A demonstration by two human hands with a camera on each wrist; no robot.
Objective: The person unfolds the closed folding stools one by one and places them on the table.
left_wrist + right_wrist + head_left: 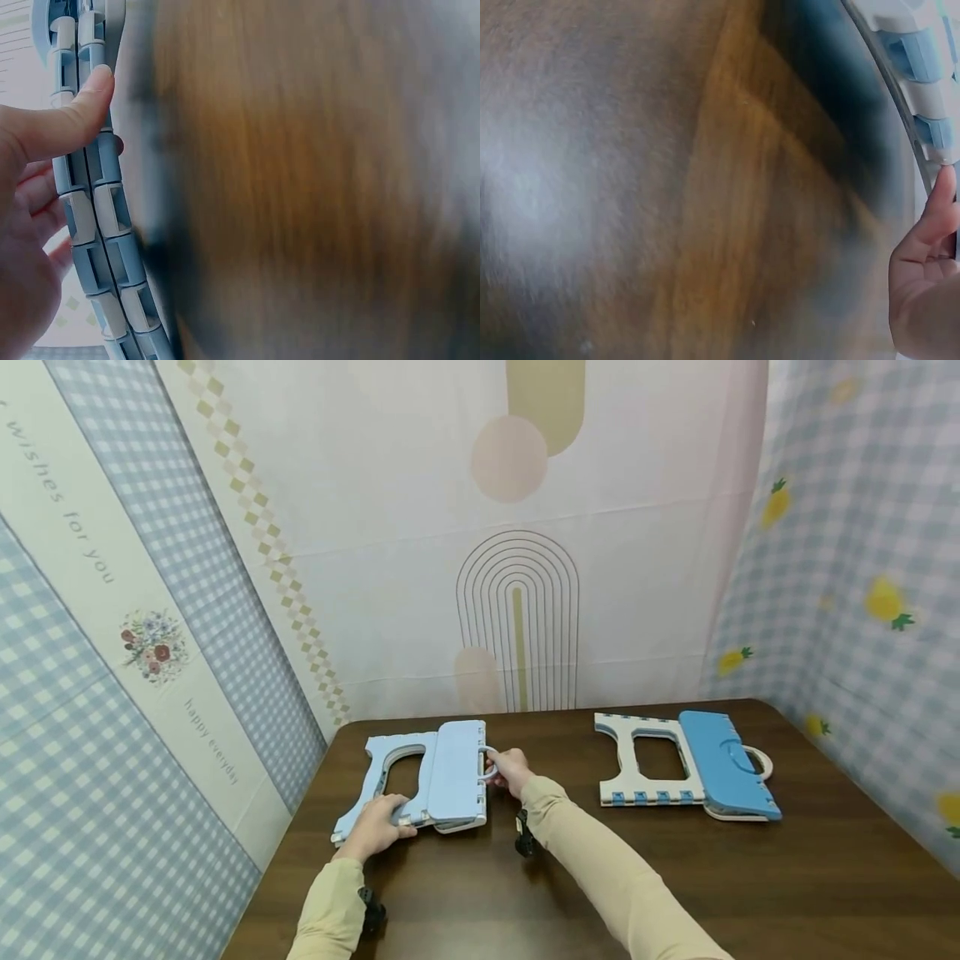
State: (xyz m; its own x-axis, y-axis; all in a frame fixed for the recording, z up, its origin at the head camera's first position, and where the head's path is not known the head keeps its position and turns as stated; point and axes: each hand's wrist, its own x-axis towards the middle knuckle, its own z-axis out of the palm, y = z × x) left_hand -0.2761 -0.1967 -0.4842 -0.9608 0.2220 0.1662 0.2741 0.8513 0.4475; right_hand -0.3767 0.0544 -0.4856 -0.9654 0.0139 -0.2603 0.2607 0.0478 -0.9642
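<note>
A light blue folding step stool [456,772] lies folded flat at the table's left, its leg frame to the left and its top panel to the right. With the thumb along the hinged near side and the fingers reaching round, my left hand [377,827] grips the leg frame. In the left wrist view that thumb crosses the row of hinge knuckles [97,217]. My right hand [513,771] holds the looped carry handle [483,763] at the stool's right edge. Only part of this hand [930,277] shows in the right wrist view, below the stool's edge.
A second folded step stool [716,760], white with a darker blue top, lies at the right of the brown wooden table [465,893]. Its white handle [763,763] sticks out to the right. Patterned cloths [390,602] hang behind the table and at both sides.
</note>
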